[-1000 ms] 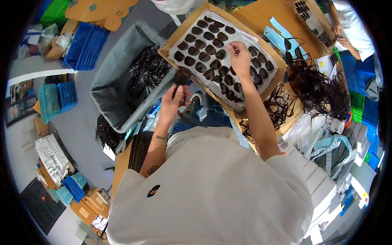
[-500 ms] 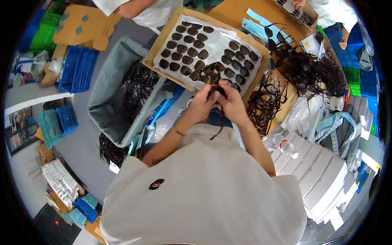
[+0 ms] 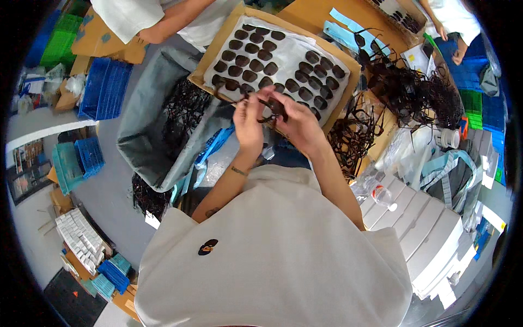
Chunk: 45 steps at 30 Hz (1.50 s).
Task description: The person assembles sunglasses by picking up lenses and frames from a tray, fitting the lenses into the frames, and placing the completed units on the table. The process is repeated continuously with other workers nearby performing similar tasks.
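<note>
In a workshop crowded with crates, a worker in a pale shirt is bringing both hands together over the near edge of a cardboard tray [image 3: 220, 44], where dark lenses [image 3: 251, 48] are lying in rows on white paper. The left hand [image 3: 249, 117] and the right hand [image 3: 299, 124] are both gripping a dark eyeglass frame [image 3: 279, 108], fingertips closing on it from either side. A second ago the right hand was reaching in among the lenses while the left was staying apart; half a second ago the frame was dangling an arm toward the shirt. Now it is sitting turned, what looks like an arm pointing off to the left. That shift is suggesting the work is centring on the frame itself rather than the tray; whether a lens is sitting in it, the fingers are hiding. A grey bin [image 3: 133, 131] is standing to the left, and more dark frames [image 3: 357, 139] are heaping up right of the tray.
</note>
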Motion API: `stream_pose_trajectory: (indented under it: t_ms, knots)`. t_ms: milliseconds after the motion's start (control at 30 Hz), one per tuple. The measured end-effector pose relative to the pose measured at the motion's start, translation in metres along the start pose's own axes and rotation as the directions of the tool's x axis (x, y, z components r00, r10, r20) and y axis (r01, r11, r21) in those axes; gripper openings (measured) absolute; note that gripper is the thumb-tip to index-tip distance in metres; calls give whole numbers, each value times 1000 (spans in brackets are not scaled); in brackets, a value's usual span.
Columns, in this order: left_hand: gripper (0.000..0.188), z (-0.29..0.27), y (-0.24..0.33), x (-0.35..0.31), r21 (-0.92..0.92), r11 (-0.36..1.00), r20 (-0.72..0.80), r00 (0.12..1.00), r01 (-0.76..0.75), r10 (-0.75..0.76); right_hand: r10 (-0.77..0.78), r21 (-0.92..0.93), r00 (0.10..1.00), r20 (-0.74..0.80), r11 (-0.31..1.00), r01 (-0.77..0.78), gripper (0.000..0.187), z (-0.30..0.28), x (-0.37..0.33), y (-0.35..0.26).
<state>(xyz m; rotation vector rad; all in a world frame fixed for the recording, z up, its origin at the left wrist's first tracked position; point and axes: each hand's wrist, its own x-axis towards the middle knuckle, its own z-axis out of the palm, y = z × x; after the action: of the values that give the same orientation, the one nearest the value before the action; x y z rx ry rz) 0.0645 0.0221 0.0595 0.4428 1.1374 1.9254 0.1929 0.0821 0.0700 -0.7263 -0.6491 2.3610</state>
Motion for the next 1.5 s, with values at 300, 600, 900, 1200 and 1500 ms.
stream_pose_trajectory:
  t_ms: [300, 600, 900, 1200, 1500]
  knots:
    - [39, -92, 43, -3, -114, 977, -55, 981, 181, -188, -545, -961, 837, 46, 205, 186, 15, -88, 132, -10]
    - [50, -106, 45, -47, -192, 909, -166, 900, 371, -402, -393, -999, 918, 41, 15, 51, 15, -116, 179, 4]
    - [52, -68, 35, -20, -87, 880, 14, 884, 467, -467, -621, -970, 745, 242, -163, 179, 15, -93, 141, -12]
    - [46, 13, -19, -8, 202, 954, 226, 937, 222, -266, -603, -922, 753, 262, 74, 380, 38, 15, -64, -42]
    - [55, 129, -94, -35, 277, 937, 544, 769, 211, -334, -891, -936, 363, 274, -162, 311, 67, 26, -166, -80]
